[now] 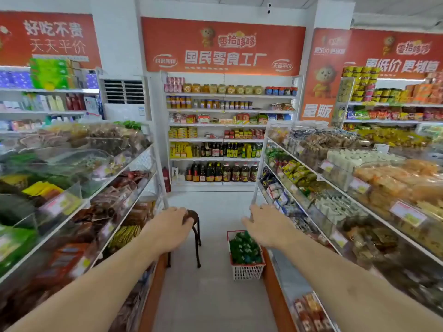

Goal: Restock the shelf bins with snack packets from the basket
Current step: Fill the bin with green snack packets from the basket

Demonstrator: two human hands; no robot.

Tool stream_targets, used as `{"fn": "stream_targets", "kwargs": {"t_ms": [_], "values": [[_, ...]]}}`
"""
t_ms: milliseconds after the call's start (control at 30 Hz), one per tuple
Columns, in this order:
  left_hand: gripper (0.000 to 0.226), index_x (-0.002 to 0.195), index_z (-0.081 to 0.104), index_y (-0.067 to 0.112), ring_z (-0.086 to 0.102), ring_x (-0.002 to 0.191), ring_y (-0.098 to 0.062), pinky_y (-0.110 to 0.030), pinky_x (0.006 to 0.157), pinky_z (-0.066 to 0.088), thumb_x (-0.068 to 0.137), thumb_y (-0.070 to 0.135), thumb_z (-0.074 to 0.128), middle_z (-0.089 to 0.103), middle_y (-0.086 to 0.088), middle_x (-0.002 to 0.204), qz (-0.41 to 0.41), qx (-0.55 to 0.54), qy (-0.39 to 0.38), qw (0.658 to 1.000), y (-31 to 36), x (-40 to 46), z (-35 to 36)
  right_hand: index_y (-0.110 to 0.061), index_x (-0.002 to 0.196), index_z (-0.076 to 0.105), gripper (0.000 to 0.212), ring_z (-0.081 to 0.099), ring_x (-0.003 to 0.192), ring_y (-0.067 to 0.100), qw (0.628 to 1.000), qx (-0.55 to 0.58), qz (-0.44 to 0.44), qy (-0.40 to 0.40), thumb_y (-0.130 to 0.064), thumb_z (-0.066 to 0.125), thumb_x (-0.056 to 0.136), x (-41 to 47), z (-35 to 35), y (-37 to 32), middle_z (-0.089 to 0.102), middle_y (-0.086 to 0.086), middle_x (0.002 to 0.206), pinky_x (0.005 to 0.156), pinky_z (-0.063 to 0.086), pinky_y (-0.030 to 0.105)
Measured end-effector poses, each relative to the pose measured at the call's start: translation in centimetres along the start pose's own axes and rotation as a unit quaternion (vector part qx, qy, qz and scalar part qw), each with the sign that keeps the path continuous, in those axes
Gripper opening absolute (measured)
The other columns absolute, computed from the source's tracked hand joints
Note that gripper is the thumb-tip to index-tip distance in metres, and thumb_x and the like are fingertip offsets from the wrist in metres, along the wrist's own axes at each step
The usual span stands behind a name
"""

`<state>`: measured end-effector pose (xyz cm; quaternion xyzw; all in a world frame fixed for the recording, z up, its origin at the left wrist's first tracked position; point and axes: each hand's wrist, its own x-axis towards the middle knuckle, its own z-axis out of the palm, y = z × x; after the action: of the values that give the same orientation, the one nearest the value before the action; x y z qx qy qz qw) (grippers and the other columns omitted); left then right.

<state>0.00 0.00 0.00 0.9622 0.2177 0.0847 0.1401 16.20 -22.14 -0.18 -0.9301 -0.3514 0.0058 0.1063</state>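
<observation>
While the person stands in the aisle between two runs of shelves, both bare arms reach forward at about the same height. Their left hand (167, 230) is spread out with relaxed fingers and holds nothing; it sits in front of the round seat of a dark stool (194, 232), whose thin metal legs stand on the pale floor beyond. Their right hand (265, 226) is also loose and empty, fingers lightly bent, just in front of the corner of the right-hand shelving. Below and just beyond that hand, a basket (247, 271) with a white mesh body and red rim sits on the floor against the foot of the right shelves, heaped with small green snack packets (244, 250). Clear-fronted shelf bins (354, 178) full of wrapped snacks slope along the right side, with matching left bins (72, 188) across the aisle. At the far end a back shelf (227, 140) carries jars, tins and dark bottles under a red banner (223, 46)
</observation>
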Motion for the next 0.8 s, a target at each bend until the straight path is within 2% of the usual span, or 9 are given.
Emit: {"fn": "stream_targets", "kwargs": {"t_ms": [100, 200, 333, 467, 633, 700, 800], "values": [[0.032, 0.123, 0.059, 0.021, 0.062, 0.099, -0.019, -0.037, 0.087, 0.056, 0.104, 0.041, 0.043, 0.062, 0.001, 0.114, -0.007, 0.008, -0.001, 1.0, -2.3, 5.3, 2.2, -0.02, 0.131, 0.048, 0.046, 0.051, 0.126, 0.033, 1.0, -0.006, 0.006, -0.024, -0.049, 0.041, 0.096, 5.0, 2.4, 0.1, 0.053, 0.009, 0.131, 0.1, 0.051, 0.053], [0.029, 0.125, 0.057, 0.021, 0.063, 0.098, -0.018, -0.037, 0.085, 0.058, 0.1, 0.032, 0.049, 0.063, 0.001, 0.115, 0.005, 0.023, -0.022, 0.999, -4.5, 11.2, 3.7, -0.023, 0.133, 0.046, 0.051, 0.055, 0.12, 0.032, 0.998, -0.004, 0.03, -0.055, -0.04, 0.054, 0.086, 10.5, 4.7, 0.6, 0.052, 0.008, 0.13, 0.095, 0.055, 0.05], [0.022, 0.118, 0.059, 0.022, 0.062, 0.095, -0.015, -0.035, 0.085, 0.058, 0.099, 0.029, 0.05, 0.064, 0.005, 0.103, 0.02, 0.001, -0.034, 0.999, -7.2, 19.3, 4.4, -0.022, 0.131, 0.05, 0.041, 0.057, 0.114, 0.029, 0.997, 0.018, 0.057, -0.054, -0.036, 0.053, 0.093, 17.7, 5.9, 0.7, 0.054, 0.006, 0.127, 0.094, 0.054, 0.046], [0.018, 0.112, 0.058, 0.024, 0.061, 0.087, -0.01, -0.033, 0.081, 0.057, 0.099, 0.031, 0.048, 0.065, 0.009, 0.093, 0.035, 0.01, -0.052, 0.998, -9.6, 26.9, 5.5, -0.018, 0.134, 0.052, 0.041, 0.059, 0.11, 0.026, 0.995, 0.035, 0.066, -0.059, -0.039, 0.047, 0.098, 24.2, 7.5, 1.2, 0.058, 0.007, 0.127, 0.09, 0.054, 0.043], [0.025, 0.122, 0.058, 0.024, 0.06, 0.09, -0.01, -0.023, 0.068, 0.046, 0.101, 0.03, 0.046, 0.065, 0.008, 0.101, 0.051, 0.022, -0.072, 0.996, -11.0, 36.1, 8.2, -0.008, 0.121, 0.064, 0.034, 0.064, 0.104, 0.026, 0.99, 0.056, 0.088, -0.098, -0.03, 0.049, 0.101, 32.5, 9.3, 3.3, 0.067, 0.011, 0.116, 0.091, 0.058, 0.043], [0.027, 0.123, 0.058, 0.024, 0.061, 0.09, -0.011, -0.025, 0.072, 0.05, 0.101, 0.031, 0.045, 0.067, 0.008, 0.102, 0.049, 0.021, -0.077, 0.996, -11.4, 40.2, 9.3, -0.009, 0.113, 0.064, 0.026, 0.064, 0.103, 0.026, 0.989, 0.053, 0.091, -0.102, -0.026, 0.049, 0.1, 36.5, 10.2, 4.4, 0.067, 0.011, 0.11, 0.086, 0.057, 0.038], [0.027, 0.122, 0.059, 0.025, 0.063, 0.091, -0.012, -0.031, 0.08, 0.056, 0.099, 0.031, 0.045, 0.067, 0.008, 0.102, 0.031, 0.014, -0.077, 0.996, -12.0, 46.5, 11.0, -0.012, 0.102, 0.064, 0.016, 0.065, 0.089, 0.023, 0.989, 0.043, 0.084, -0.116, -0.021, 0.052, 0.096, 42.9, 11.7, 6.5, 0.066, 0.006, 0.099, 0.078, 0.06, 0.041]]}}
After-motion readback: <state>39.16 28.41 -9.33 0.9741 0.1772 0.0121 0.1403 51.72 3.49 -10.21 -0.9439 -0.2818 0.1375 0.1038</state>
